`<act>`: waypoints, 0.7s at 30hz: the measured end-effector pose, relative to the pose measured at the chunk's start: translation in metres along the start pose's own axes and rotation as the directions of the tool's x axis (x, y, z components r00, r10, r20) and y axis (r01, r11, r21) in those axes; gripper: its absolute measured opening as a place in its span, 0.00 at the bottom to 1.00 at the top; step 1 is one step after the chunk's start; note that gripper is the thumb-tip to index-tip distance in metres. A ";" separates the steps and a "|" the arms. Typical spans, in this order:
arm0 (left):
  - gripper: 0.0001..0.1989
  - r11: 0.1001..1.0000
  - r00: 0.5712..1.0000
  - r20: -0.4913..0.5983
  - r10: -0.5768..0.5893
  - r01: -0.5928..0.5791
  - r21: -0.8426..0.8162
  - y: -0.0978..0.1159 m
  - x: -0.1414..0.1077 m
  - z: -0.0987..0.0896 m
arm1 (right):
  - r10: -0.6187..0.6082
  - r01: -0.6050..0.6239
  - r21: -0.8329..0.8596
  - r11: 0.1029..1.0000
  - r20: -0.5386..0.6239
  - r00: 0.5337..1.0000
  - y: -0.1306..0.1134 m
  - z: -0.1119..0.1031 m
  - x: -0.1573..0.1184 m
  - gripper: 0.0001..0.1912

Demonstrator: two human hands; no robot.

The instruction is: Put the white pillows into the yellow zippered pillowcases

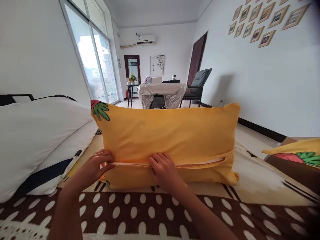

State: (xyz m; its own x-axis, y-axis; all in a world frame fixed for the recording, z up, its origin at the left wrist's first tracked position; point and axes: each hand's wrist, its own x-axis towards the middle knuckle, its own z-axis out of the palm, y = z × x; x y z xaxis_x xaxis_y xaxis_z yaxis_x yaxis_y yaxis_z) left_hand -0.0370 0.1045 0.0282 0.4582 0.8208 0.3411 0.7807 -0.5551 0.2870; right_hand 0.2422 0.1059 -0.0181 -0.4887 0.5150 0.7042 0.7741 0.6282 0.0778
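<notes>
A yellow cushion (170,133) stands on its long edge in front of me, with a green-leaf print at its left corners. Along its lower part runs a zipper (200,164), which gapes on the right and shows a pale strip. My left hand (98,165) pinches the cover at the zipper's left end, thumb below and fingers above. Around the middle of the zipper, my right hand (163,168) is closed with bent fingers on the seam. Any zipper pull under those fingers is hidden.
A white pillow (42,130) leans at the left. The bed has a brown blanket with white dots (135,200). At the right, another yellow printed piece (300,150) lies on a brown box (282,166). Beyond are a covered table (162,87) and a black chair (198,86).
</notes>
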 end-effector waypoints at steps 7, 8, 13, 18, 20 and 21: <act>0.11 0.999 0.997 0.073 0.002 0.001 -0.034 -0.012 -0.011 -0.005 | -0.061 0.077 -0.199 0.977 0.082 0.995 0.072 -0.038 -0.056 0.06; 0.11 1.000 0.997 0.077 0.002 0.000 -0.026 -0.011 -0.011 -0.004 | -0.057 0.076 -0.224 0.972 0.088 0.994 0.088 -0.047 -0.067 0.07; 0.11 0.999 0.998 0.051 -0.030 0.028 0.037 -0.008 -0.010 -0.002 | 0.051 -0.022 -0.310 0.950 0.085 0.995 0.164 -0.091 -0.112 0.10; 0.08 0.992 1.000 0.019 -0.016 0.014 0.122 -0.020 -0.014 0.007 | 0.156 -0.175 -0.239 0.955 -0.099 0.983 0.199 -0.095 -0.145 0.07; 0.07 0.981 0.998 -0.069 0.003 0.011 0.196 -0.018 -0.012 0.013 | 0.161 -0.200 -0.203 0.959 -0.193 0.968 0.200 -0.087 -0.151 0.07; 0.08 0.973 0.995 -0.096 0.014 0.009 0.230 -0.013 -0.010 0.017 | 0.166 -0.211 -0.189 0.959 -0.228 0.959 0.199 -0.083 -0.153 0.08</act>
State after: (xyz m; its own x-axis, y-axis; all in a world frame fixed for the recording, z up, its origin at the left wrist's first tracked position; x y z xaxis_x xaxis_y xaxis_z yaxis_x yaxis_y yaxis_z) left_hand -0.0443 0.1058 0.0058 0.4258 0.7963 0.4298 0.8615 -0.5020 0.0766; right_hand 0.5048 0.1039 -0.0519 -0.2486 0.4652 0.8496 0.9215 0.3837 0.0596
